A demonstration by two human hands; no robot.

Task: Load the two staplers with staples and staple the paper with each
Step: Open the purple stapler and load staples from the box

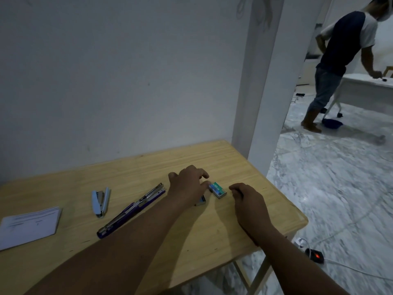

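A small green staple box lies on the wooden table. My left hand rests over the table with its fingertips touching the box's left end; a second small box peeks out under that hand. My right hand sits just right of the green box, fingers curled, holding nothing. A long purple stapler lies swung open diagonally left of my left forearm. A small light-blue stapler lies open farther left. A stack of paper lies at the table's left edge.
The table stands against a white wall with a pillar at its far right corner. Its right edge drops to a marble floor with a power strip and cables. Another person bends over a white table in the far room.
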